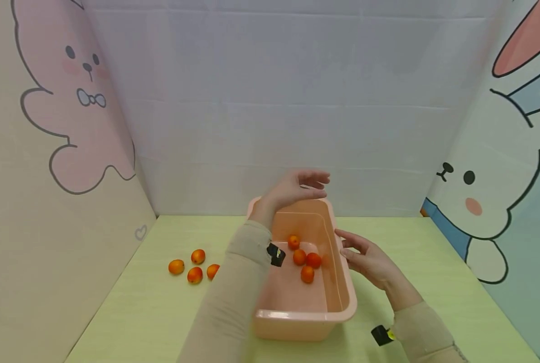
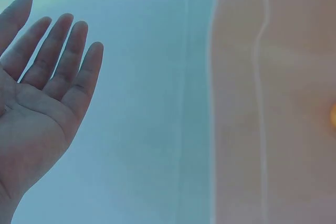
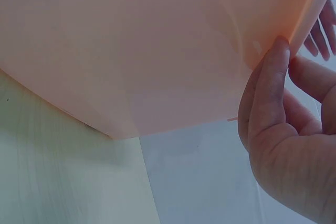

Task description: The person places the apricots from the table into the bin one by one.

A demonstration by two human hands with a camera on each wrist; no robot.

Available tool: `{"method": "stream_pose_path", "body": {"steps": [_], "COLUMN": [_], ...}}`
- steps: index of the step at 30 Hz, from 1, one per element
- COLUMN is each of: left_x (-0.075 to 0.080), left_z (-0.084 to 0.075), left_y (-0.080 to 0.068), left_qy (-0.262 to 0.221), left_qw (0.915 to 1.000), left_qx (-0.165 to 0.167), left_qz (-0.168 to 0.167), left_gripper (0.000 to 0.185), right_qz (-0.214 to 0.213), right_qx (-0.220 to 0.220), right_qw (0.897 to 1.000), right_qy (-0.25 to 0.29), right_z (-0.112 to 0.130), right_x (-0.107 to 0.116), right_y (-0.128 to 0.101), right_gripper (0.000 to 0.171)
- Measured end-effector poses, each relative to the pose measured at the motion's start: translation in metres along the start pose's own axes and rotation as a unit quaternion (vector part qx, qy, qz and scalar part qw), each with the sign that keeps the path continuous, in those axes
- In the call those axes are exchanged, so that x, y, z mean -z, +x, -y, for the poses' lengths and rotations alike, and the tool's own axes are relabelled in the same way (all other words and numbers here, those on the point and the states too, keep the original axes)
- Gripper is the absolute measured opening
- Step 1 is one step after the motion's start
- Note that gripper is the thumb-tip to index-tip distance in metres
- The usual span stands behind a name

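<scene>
The pink tub [image 1: 338,302] sits on the pale green table [image 1: 129,322], its long side running away from the person, and it is the thing both hands are busy around. Nearest the camera, the right hand [image 1: 369,259] lies beside the tub's right wall with the fingers straight and relaxed. In the right wrist view the thumb [image 3: 268,93] touches the wall [image 3: 131,51] just under the rim, but nothing is gripped; it reads as a light steadying touch. Inside the tub, towards its far half, lie four small orange fruits [image 1: 307,274], close together on the floor of the tub. To the left of the tub, out on the table, another four loose fruits [image 1: 195,275] lie in a small cluster, well apart from the right hand and partly behind the left sleeve [image 1: 233,302]. Farther off, the left hand [image 1: 299,187] hangs above the tub's far end, palm open and fingers spread, holding nothing; the left wrist view shows the bare palm [image 2: 39,108] against the white backdrop. Judging from how things lie, the work of gathering fruit into the tub looks about half done: four are in, four are left on the table. Beyond stand the white back wall and the side panels with cartoon rabbits [image 1: 474,201].
</scene>
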State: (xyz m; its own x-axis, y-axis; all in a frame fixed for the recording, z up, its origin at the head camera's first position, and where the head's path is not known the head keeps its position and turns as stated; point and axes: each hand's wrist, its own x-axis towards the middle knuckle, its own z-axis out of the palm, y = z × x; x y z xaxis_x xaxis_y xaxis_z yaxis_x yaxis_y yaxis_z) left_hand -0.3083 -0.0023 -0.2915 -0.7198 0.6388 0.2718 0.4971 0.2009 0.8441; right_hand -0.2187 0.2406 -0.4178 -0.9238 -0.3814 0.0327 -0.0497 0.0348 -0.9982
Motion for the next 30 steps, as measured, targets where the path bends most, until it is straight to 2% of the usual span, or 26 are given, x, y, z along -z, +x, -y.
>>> {"method": "stream_pose_path", "body": {"steps": [3,6,13,21,30], "left_x": [0.011,0.021,0.048,0.075,0.089], "left_z": [-0.012,-0.016,-0.007,0.017,0.065], "left_y": [-0.009,-0.019,-0.044,-0.074,-0.110], "left_qy": [0.006,0.001,0.007,0.009,0.003], "left_qw": [1.0000,0.9999,0.9990,0.9977,0.9909], "left_qx": [-0.006,-0.010,-0.025,-0.014,0.012], "left_qz": [-0.004,-0.014,-0.037,-0.065,-0.134], "left_gripper": [0.048,0.048,0.049,0.050,0.049], "right_qz": [-0.001,-0.005,-0.010,-0.008,-0.005], "right_qx": [-0.002,-0.005,-0.006,-0.004,0.002], "right_qw": [1.000,1.000,1.000,1.000,1.000], "right_qy": [-0.004,-0.006,-0.006,0.000,0.001], "right_z": [0.000,0.001,0.000,0.000,0.000], "right_x": [0.000,-0.001,-0.001,-0.001,-0.001], "right_y": [0.000,0.000,0.001,-0.001,-0.001], "right_gripper": [0.060,0.061,0.060,0.060,0.060]}}
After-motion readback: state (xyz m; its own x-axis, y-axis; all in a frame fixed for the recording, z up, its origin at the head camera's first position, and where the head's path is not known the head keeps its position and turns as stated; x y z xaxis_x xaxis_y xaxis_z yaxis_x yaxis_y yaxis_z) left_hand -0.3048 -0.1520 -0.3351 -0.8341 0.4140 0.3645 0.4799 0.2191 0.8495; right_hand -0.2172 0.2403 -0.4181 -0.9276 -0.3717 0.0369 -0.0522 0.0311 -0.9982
